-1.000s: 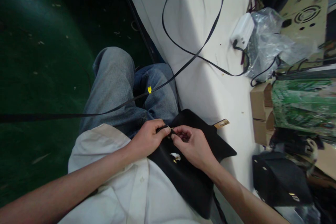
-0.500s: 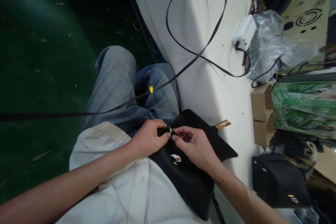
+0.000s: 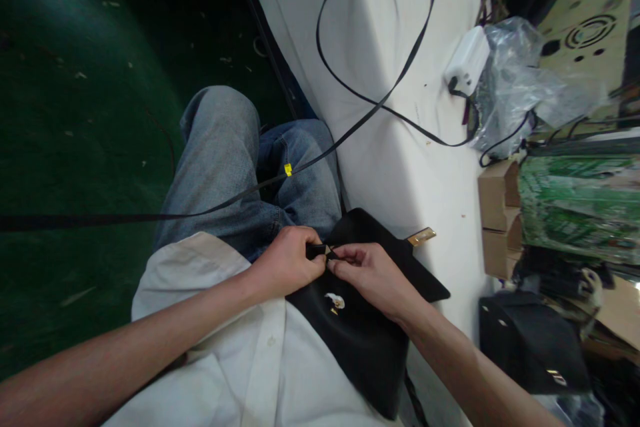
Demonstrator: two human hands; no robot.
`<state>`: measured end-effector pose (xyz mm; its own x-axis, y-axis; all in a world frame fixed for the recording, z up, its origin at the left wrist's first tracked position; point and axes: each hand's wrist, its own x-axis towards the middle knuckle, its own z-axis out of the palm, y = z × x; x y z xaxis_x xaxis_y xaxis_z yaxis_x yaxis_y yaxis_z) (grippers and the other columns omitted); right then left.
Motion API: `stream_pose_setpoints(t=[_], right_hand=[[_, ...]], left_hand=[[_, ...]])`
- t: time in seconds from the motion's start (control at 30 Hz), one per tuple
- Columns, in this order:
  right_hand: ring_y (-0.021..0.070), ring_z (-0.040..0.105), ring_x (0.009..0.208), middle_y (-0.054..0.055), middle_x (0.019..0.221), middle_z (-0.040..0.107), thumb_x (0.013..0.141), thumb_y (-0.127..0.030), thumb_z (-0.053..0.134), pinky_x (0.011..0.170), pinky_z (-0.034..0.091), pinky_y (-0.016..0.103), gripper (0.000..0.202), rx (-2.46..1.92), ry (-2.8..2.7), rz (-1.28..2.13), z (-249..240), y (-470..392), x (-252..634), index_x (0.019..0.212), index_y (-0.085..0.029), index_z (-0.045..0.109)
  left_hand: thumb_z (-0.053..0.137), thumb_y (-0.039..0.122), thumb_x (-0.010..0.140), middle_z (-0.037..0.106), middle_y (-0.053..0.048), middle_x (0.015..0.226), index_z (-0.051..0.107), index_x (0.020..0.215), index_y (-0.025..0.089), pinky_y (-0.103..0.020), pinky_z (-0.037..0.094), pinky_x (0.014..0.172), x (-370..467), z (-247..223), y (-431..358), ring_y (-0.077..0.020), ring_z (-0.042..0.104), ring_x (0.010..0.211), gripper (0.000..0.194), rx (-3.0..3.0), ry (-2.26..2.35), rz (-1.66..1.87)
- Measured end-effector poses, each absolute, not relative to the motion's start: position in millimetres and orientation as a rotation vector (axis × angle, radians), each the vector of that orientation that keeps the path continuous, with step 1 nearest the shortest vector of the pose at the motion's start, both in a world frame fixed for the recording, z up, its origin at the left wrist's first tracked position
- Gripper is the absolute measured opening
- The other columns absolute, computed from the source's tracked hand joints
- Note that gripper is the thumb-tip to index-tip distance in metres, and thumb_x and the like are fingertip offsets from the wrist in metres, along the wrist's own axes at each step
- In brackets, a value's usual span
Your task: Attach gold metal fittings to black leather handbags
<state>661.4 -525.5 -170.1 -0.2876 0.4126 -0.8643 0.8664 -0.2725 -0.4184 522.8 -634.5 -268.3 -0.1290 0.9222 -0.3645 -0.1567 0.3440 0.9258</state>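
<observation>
A black handbag (image 3: pixel 365 353) lies over my lap and the edge of the white surface. Above it, my left hand (image 3: pixel 295 257) is closed, with thumb and fingers pinching a short black strap (image 3: pixel 316 251). The fingertips of my right hand (image 3: pixel 367 273) pinch the end of the same strap, almost touching the left fingertips. A pale spot shows at the strap's tip, but the fingers hide most of it. A gold metal clasp (image 3: pixel 421 236) sticks out from the bag's right corner. Small gold pieces with a white scrap (image 3: pixel 335 302) rest on the bag just below my hands.
A long black cord (image 3: pixel 350 132) with a yellow tag (image 3: pixel 288 169) loops across the white tabletop (image 3: pixel 400 180) and over my knees. To the right are a white power adapter (image 3: pixel 467 60), clear plastic (image 3: pixel 520 80), cardboard boxes (image 3: pixel 500 200) and another black bag (image 3: pixel 533 343).
Both hands stay nearly in place, with only small finger shifts on the strap. The bag's right corner and the gold clasp have moved slightly left.
</observation>
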Motion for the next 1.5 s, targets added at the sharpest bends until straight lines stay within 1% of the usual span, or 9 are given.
stream_pose_setpoints(t=[0.23, 0.4, 0.57, 0.7, 0.8, 0.93, 1.2, 1.4, 1.5], right_hand=[[0.0166, 0.062, 0.075, 0.003, 0.086, 0.078, 0.084, -0.037, 0.077, 0.072, 0.046, 0.029, 0.021, 1.497, 1.617, -1.664, -170, -525, 664, 0.089, -0.017, 0.082], [0.0163, 0.060, 0.073, 0.002, 0.082, 0.075, 0.087, -0.034, 0.076, 0.069, 0.043, 0.029, 0.017, 1.486, 1.719, -1.627, -173, -527, 669, 0.089, -0.017, 0.079], [0.0142, 0.057, 0.071, 0.000, 0.079, 0.072, 0.085, -0.033, 0.078, 0.068, 0.041, 0.027, 0.017, 1.521, 1.653, -1.673, -173, -528, 669, 0.087, -0.016, 0.078], [0.0138, 0.057, 0.072, 0.000, 0.079, 0.070, 0.084, -0.033, 0.078, 0.070, 0.041, 0.027, 0.017, 1.524, 1.633, -1.690, -172, -527, 669, 0.086, -0.016, 0.078], [0.0132, 0.054, 0.071, -0.001, 0.078, 0.068, 0.083, -0.034, 0.079, 0.068, 0.040, 0.027, 0.018, 1.516, 1.620, -1.706, -173, -527, 670, 0.085, -0.016, 0.078], [0.0129, 0.053, 0.070, -0.001, 0.077, 0.068, 0.083, -0.034, 0.079, 0.067, 0.039, 0.027, 0.019, 1.505, 1.626, -1.708, -174, -526, 669, 0.087, -0.016, 0.078], [0.0145, 0.056, 0.073, 0.001, 0.082, 0.071, 0.085, -0.035, 0.077, 0.068, 0.040, 0.027, 0.020, 1.487, 1.677, -1.672, -168, -527, 667, 0.090, -0.016, 0.078], [0.0136, 0.053, 0.069, 0.001, 0.078, 0.069, 0.084, -0.035, 0.077, 0.065, 0.038, 0.027, 0.020, 1.509, 1.731, -1.640, -171, -526, 670, 0.088, -0.015, 0.079], [0.0140, 0.053, 0.071, 0.001, 0.079, 0.069, 0.084, -0.038, 0.078, 0.066, 0.039, 0.027, 0.023, 1.501, 1.719, -1.660, -173, -526, 670, 0.087, -0.015, 0.078]], left_hand=[[0.071, 0.014, 0.078, 0.074, -0.001, 0.072, 0.072, 0.072, 0.018, -0.030, 0.042, 0.065, 525, -265, -633, -0.0186, 0.068, 0.070, 0.007, 0.737, 1.445, 1.085], [0.072, 0.017, 0.077, 0.072, 0.000, 0.070, 0.072, 0.073, 0.017, -0.029, 0.041, 0.064, 523, -267, -633, -0.0174, 0.065, 0.070, 0.004, 0.696, 1.377, 1.082], [0.069, 0.021, 0.079, 0.070, 0.001, 0.069, 0.075, 0.075, 0.017, -0.028, 0.039, 0.061, 520, -272, -636, -0.0156, 0.060, 0.067, 0.008, 0.683, 1.283, 1.096], [0.070, 0.026, 0.081, 0.073, 0.000, 0.075, 0.078, 0.081, 0.016, -0.029, 0.041, 0.064, 517, -275, -638, -0.0169, 0.063, 0.071, 0.013, 0.708, 1.210, 1.099], [0.070, 0.029, 0.081, 0.075, -0.002, 0.078, 0.078, 0.081, 0.017, -0.030, 0.044, 0.067, 514, -276, -638, -0.0187, 0.066, 0.075, 0.014, 0.739, 1.183, 1.090], [0.071, 0.029, 0.080, 0.074, -0.001, 0.078, 0.077, 0.080, 0.017, -0.030, 0.044, 0.067, 513, -277, -637, -0.0189, 0.066, 0.076, 0.014, 0.745, 1.196, 1.079], [0.072, 0.026, 0.076, 0.073, 0.000, 0.077, 0.075, 0.079, 0.018, -0.030, 0.044, 0.069, 518, -270, -636, -0.0187, 0.066, 0.077, 0.009, 0.705, 1.243, 1.119], [0.070, 0.025, 0.069, 0.065, 0.003, 0.069, 0.065, 0.069, 0.019, -0.030, 0.038, 0.063, 519, -264, -631, -0.0167, 0.059, 0.071, 0.007, 0.656, 1.319, 1.081], [0.070, 0.028, 0.069, 0.064, 0.003, 0.068, 0.067, 0.070, 0.019, -0.029, 0.037, 0.062, 518, -265, -631, -0.0164, 0.058, 0.070, 0.010, 0.616, 1.277, 1.066]])
